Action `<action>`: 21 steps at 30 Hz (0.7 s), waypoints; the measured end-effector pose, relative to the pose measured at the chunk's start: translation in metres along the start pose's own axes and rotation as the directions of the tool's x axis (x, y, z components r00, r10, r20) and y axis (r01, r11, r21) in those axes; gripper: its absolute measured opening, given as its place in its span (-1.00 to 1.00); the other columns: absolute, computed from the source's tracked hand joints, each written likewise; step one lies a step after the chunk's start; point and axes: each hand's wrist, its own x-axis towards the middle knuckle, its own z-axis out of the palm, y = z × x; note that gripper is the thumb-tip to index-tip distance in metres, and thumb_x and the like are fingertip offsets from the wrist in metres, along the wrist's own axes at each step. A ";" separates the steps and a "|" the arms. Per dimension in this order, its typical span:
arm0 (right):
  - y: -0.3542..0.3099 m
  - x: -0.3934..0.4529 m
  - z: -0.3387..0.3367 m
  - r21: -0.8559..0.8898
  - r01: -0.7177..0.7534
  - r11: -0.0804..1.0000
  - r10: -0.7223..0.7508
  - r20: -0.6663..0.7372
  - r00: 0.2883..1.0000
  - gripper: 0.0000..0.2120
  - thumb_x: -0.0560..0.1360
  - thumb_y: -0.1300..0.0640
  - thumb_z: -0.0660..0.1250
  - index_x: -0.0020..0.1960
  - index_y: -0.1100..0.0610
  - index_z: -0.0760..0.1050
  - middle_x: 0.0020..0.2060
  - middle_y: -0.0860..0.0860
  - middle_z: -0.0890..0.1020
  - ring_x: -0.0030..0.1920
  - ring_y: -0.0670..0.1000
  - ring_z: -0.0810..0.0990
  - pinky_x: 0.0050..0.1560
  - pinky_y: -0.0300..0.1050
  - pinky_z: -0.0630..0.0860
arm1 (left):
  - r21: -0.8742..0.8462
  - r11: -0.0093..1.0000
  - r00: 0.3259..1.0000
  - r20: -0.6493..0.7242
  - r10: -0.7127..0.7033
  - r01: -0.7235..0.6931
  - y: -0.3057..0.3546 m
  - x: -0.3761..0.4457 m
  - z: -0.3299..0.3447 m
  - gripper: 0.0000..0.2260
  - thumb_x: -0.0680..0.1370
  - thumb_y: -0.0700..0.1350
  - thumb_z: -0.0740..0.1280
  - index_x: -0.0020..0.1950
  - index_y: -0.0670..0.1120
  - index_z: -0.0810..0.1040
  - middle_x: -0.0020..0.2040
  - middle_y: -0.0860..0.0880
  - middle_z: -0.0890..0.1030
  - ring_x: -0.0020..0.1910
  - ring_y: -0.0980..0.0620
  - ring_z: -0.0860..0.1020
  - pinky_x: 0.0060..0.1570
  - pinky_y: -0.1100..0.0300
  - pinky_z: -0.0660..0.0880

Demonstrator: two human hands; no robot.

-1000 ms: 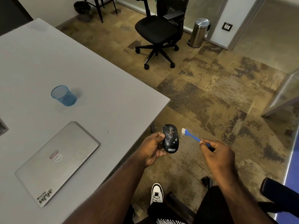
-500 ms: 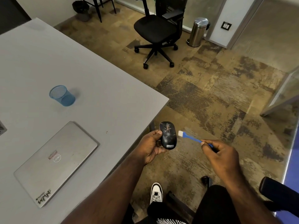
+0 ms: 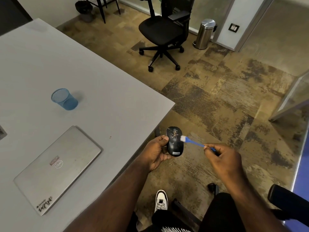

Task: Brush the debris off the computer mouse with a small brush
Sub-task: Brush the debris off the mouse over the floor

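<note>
While my left hand (image 3: pixel 156 152) grips a black debris-speckled computer mouse (image 3: pixel 174 141), my right hand (image 3: pixel 222 158) pinches a small blue white-bristled brush (image 3: pixel 192 141), bristles touching the mouse's three o'clock edge.

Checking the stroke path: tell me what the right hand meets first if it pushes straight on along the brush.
The right hand pinches the brush, aimed left and up. Its white head already looks to be touching the mouse, near the debris; depth is uncertain.
</note>
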 end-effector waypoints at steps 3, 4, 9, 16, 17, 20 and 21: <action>-0.003 0.009 -0.008 0.033 -0.026 0.999 0.028 -0.064 0.998 -0.85 0.47 0.14 0.41 0.02 0.09 0.69 -0.42 -0.11 0.58 -0.56 -0.24 0.47 -0.63 -0.41 0.27 | 0.033 0.999 1.000 0.008 -0.009 0.008 0.000 -0.002 0.002 -0.79 0.66 -0.18 0.17 0.14 -0.20 0.57 -0.02 -0.16 0.69 -0.03 -0.13 0.66 0.04 -0.16 0.59; -0.006 0.009 -0.008 0.047 0.012 0.999 -0.011 -0.028 1.000 -0.86 0.47 0.15 0.41 0.01 0.08 0.69 -0.42 -0.12 0.57 -0.55 -0.24 0.46 -0.62 -0.41 0.26 | 0.053 0.999 1.000 0.009 -0.012 0.011 0.000 -0.002 0.004 -0.78 0.67 -0.17 0.16 0.18 -0.21 0.55 0.00 -0.17 0.67 -0.03 -0.12 0.65 0.05 -0.15 0.59; -0.022 0.008 0.000 -0.089 0.106 0.990 -0.099 0.078 0.992 -0.85 0.48 0.15 0.41 0.00 0.12 0.70 -0.34 -0.09 0.58 -0.51 -0.19 0.46 -0.57 -0.43 0.28 | 0.108 0.994 1.000 0.016 -0.019 0.017 -0.002 -0.004 0.009 -0.71 0.67 -0.16 0.15 0.33 -0.25 0.48 0.13 -0.20 0.61 0.06 -0.12 0.61 0.09 -0.13 0.57; -0.033 0.021 -0.010 -0.051 0.089 0.995 -0.086 0.060 0.994 -0.88 0.47 0.16 0.41 -0.03 0.09 0.70 -0.54 -0.16 0.52 -0.54 -0.29 0.45 -0.61 -0.46 0.23 | 0.186 0.982 1.000 0.015 -0.016 0.013 -0.004 -0.005 0.010 -0.68 0.67 -0.15 0.16 0.36 -0.28 0.44 0.15 -0.23 0.57 0.05 -0.12 0.58 0.05 -0.07 0.57; -0.033 0.020 -0.008 -0.074 0.102 0.992 -0.093 0.114 0.989 -0.88 0.47 0.15 0.41 -0.04 0.09 0.71 -0.52 -0.15 0.51 -0.54 -0.29 0.44 -0.60 -0.46 0.23 | 0.189 0.982 1.000 0.018 -0.014 0.011 -0.004 -0.005 0.010 -0.69 0.67 -0.15 0.16 0.35 -0.26 0.46 0.14 -0.22 0.59 0.05 -0.11 0.59 0.03 -0.05 0.59; -0.028 0.025 -0.006 -0.134 0.036 0.990 -0.025 0.087 0.996 -0.85 0.48 0.11 0.39 -0.01 0.08 0.70 -0.58 -0.15 0.53 -0.62 -0.24 0.39 -0.66 -0.40 0.19 | 0.196 0.981 0.999 0.033 -0.015 0.008 -0.004 -0.005 0.011 -0.71 0.67 -0.15 0.17 0.34 -0.23 0.48 0.13 -0.20 0.60 0.04 -0.08 0.60 0.01 -0.02 0.59; -0.026 0.029 -0.008 -0.149 0.001 0.989 0.004 0.037 0.999 -0.83 0.49 0.09 0.37 0.01 0.08 0.69 -0.58 -0.23 0.54 -0.63 -0.23 0.39 -0.69 -0.38 0.19 | 0.200 0.980 0.999 0.036 -0.015 0.008 -0.004 -0.005 0.011 -0.71 0.67 -0.15 0.18 0.34 -0.23 0.48 0.12 -0.19 0.60 0.03 -0.08 0.60 0.02 -0.02 0.59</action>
